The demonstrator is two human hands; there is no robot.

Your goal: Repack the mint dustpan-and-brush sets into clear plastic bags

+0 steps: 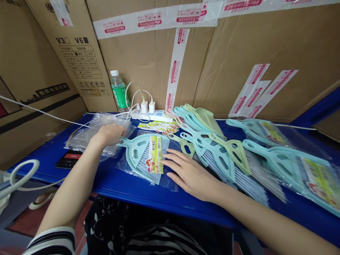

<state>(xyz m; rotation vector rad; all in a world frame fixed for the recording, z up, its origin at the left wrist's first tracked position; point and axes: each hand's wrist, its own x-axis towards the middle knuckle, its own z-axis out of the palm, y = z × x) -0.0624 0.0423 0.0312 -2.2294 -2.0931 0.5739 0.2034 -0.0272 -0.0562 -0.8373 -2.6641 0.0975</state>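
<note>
A light-blue dustpan and brush set (138, 150) lies in a clear plastic bag in front of me, with a yellow-green printed card (154, 156) on it. At the handle end, over the edge of a stack of clear plastic bags (92, 132), my left hand (111, 135) is closed with its fingers curled down. What its fingertips pinch is hidden. My right hand (191, 173) lies open with fingers spread, its fingertips at the right side of the card and bag. Just beyond it several loose light-blue brushes (220, 159) and a green brush (236, 152) are heaped.
Stacked dustpans (202, 120) stand behind the brushes, and bagged sets (287, 166) lie at the right. Printed cards (159, 126), a power strip (159, 116) with cables and a bottle (119, 92) are at the back. A phone-like dark object (68, 159) lies left. Cardboard (148, 60) walls the table.
</note>
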